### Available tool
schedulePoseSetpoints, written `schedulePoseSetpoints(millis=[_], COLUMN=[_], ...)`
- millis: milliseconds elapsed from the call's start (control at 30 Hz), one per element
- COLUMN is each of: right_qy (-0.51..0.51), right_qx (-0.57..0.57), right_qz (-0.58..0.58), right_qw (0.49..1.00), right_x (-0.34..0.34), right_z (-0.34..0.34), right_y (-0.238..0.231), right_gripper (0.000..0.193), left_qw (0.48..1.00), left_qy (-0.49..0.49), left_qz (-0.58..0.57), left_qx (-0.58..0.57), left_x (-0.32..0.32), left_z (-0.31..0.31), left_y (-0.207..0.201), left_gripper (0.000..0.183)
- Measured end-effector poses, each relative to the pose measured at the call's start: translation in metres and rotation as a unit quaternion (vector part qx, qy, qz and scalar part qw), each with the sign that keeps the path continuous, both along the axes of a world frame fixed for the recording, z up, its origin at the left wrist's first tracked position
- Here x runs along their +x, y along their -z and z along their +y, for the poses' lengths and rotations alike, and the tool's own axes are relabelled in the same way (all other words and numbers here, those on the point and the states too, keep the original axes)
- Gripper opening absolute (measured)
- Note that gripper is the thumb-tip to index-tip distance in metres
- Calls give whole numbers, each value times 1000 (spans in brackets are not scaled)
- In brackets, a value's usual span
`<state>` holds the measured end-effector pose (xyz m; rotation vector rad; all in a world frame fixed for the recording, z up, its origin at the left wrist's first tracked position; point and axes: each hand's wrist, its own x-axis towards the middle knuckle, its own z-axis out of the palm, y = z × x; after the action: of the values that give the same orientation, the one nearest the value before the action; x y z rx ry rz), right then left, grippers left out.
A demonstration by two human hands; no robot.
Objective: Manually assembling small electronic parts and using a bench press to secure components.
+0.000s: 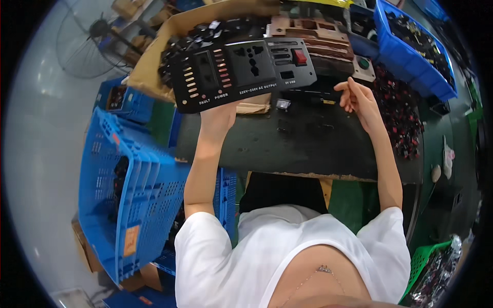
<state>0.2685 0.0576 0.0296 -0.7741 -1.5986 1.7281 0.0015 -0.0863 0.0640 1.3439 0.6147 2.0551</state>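
A black front panel (239, 77) with outlet holes, rows of slots and a red rocker switch (299, 56) is raised above the bench at a slight tilt. Beneath its left part, my left hand (218, 119) grips it, most of the fingers hidden behind it. To the right of the panel, my right hand (361, 102) hovers over the bench with its fingers apart and partly bent, nothing visible in them. A small black part with a pale top (283, 104) lies on the dark bench (308, 149), below the panel.
Behind the panel stands a brown metal fixture (313, 38) beside a box with a green button (363, 63). A cardboard box (149, 64) of black parts is at the far left. Red and black small parts (398, 115) are heaped at right. Blue crates (154, 190) stand left of the bench.
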Motion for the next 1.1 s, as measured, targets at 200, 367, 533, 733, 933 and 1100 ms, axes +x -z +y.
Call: schedulePoseSetpoints(millis=[200,367,533,733,933,1100], right_qy=[-2,22,21,19,-37,-55], right_qx=[49,73,76,92,180,180], right_qz=[-37,-44,-54,-59,-100,-109], right_qw=[998,996,995,994,978,976], right_x=[-9,-8,-10,-8,-11,-10], right_z=[4,5,7,12,12,8], right_y=[10,7,14,19,24,21], right_gripper=[40,40,41,39,24,22], left_qw=[995,988,938,869,796,802], left_qy=[-66,-98,-340,236,229,34], left_qz=[53,103,-66,-300,-457,-430], left_qx=[56,61,-29,314,323,414], left_x=[-19,-39,-49,-75,-100,-133], left_z=[-37,-66,-89,-147,-137,-169], left_y=[-27,-27,-28,-84,-74,-69], left_gripper=[25,24,28,74,78,43])
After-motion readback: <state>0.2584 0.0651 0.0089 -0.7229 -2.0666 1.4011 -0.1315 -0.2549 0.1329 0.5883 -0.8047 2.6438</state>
